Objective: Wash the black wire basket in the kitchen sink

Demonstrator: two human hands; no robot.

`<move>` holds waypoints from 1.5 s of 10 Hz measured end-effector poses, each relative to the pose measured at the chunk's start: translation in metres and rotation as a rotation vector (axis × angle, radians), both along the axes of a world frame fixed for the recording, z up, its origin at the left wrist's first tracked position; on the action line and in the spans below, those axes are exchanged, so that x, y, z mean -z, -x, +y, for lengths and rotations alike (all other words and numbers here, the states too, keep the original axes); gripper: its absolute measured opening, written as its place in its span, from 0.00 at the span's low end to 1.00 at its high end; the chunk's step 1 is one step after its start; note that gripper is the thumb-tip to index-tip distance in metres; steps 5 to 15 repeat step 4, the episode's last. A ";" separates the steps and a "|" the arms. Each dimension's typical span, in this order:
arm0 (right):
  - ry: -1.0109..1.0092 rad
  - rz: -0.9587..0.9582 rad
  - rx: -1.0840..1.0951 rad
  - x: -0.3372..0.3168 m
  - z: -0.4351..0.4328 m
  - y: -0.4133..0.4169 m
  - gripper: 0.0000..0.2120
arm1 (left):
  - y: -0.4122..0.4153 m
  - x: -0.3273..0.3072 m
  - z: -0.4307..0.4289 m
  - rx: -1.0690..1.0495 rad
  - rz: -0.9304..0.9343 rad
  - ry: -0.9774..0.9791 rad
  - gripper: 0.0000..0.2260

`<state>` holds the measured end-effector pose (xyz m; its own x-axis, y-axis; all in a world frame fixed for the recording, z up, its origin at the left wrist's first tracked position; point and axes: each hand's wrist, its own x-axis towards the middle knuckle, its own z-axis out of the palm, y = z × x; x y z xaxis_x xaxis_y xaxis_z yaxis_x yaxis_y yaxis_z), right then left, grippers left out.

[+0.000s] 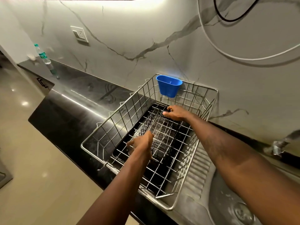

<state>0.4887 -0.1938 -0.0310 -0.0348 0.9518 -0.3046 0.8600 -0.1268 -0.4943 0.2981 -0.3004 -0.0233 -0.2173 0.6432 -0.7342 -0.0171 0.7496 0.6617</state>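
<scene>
Black basket (164,132) lies inside a larger steel rack (113,117), which stands partly on the dark desk (68,114) and partly on the ribbed drainboard of the sink (227,200), with a blue cup (168,86) hooked on the rack's far rim. Right hand (176,113) is at the basket's far end, fingers curled over its wires and thumb against them, while the left hand (141,143) is at the near end, too blurred to tell whether it grips or lies spread. Plastic bottle (45,59) stands well apart at the desk's far left.
</scene>
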 end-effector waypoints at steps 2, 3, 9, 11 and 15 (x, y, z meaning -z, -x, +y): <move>-0.222 0.014 0.097 -0.038 -0.040 -0.008 0.33 | -0.015 -0.013 0.013 0.364 0.525 -0.262 0.51; -0.348 -0.019 0.170 -0.057 -0.060 -0.026 0.33 | -0.033 -0.028 0.013 0.569 0.607 -0.453 0.48; -0.480 -0.105 0.308 -0.076 -0.090 -0.058 0.36 | -0.060 -0.052 0.019 0.819 0.655 -0.727 0.43; -0.480 -0.105 0.308 -0.076 -0.090 -0.058 0.36 | -0.060 -0.052 0.019 0.819 0.655 -0.727 0.43; -0.480 -0.105 0.308 -0.076 -0.090 -0.058 0.36 | -0.060 -0.052 0.019 0.819 0.655 -0.727 0.43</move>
